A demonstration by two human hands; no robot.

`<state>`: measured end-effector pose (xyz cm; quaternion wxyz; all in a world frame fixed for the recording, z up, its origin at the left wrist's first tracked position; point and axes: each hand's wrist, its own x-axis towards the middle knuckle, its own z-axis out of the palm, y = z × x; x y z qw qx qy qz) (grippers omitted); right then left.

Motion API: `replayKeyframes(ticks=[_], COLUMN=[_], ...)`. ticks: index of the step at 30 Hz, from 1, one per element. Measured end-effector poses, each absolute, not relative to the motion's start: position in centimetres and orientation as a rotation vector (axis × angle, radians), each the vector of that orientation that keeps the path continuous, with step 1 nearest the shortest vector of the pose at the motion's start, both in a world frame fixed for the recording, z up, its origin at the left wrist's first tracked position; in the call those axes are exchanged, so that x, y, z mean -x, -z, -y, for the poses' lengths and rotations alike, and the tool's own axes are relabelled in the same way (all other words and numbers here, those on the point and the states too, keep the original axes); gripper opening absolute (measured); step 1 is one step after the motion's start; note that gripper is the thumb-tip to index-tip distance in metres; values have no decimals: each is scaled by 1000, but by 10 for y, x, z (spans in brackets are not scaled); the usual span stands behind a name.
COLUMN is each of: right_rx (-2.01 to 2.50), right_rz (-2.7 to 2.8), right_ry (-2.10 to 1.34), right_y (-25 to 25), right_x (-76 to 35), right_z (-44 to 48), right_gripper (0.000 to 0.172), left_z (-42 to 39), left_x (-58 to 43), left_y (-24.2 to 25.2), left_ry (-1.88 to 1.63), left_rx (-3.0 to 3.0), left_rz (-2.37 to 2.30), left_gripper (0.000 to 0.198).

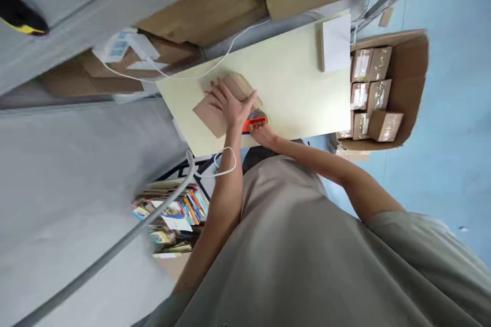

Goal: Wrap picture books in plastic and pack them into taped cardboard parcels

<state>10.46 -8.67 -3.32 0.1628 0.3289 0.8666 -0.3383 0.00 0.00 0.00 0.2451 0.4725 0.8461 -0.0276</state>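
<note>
A small brown cardboard box lies on the pale yellow tabletop, with a flat flap spread out to its left. My left hand rests on the box, fingers spread across its near part. Close to its wrist, my right hand is wrapped round an orange tape dispenser with a blue lower edge. A roll of tape shows at the dispenser's far side, against the box's near end. The contact between tape and cardboard is too small to make out.
A white box lies at the table's right end. Beside it, a large open carton holds several small taped boxes. Big cartons line the back, and a white cable crosses the far left corner. Books stand below left, near a grey pole.
</note>
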Motion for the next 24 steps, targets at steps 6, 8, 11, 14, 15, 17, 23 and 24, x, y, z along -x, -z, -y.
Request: replayKeyframes(ticks=[6,8,11,14,15,17,23,24], right_rx=[-999,-961,-991,-1171,-1224,-1334,-1413,-1394], right_rz=[-2460,-2453,-2368,-2231,-2222,-2223,-2319,-2339], right_ry=[977,1018,1059,980,943,890,904,906], right_y=[22,20,18,23,25,32,50,52], right_x=[-121,-148,-208,-270,-286,-302,-257,-246], right_z=[94,99,102,88,79,58,10,8], right_gripper=[50,51,53,55,54,54,56,56], left_z=[5,6,8,10,11,13,23,26], left_x=[-6,-5,-4,-4,-3,-1,13,15], left_y=[-5,-4,1,6,8,10,14,14], left_ry=[102,103,71,23,8,-8,-43,-64], left_rx=[-1308,-1310,-1312,-1326,-1333,-1348,-1426,-1444], left_rz=[-2299,-2308,-2326,-2321,-2318,-2309,-2202,-2175], left_gripper=[119,123,123,121,121,121,119,117])
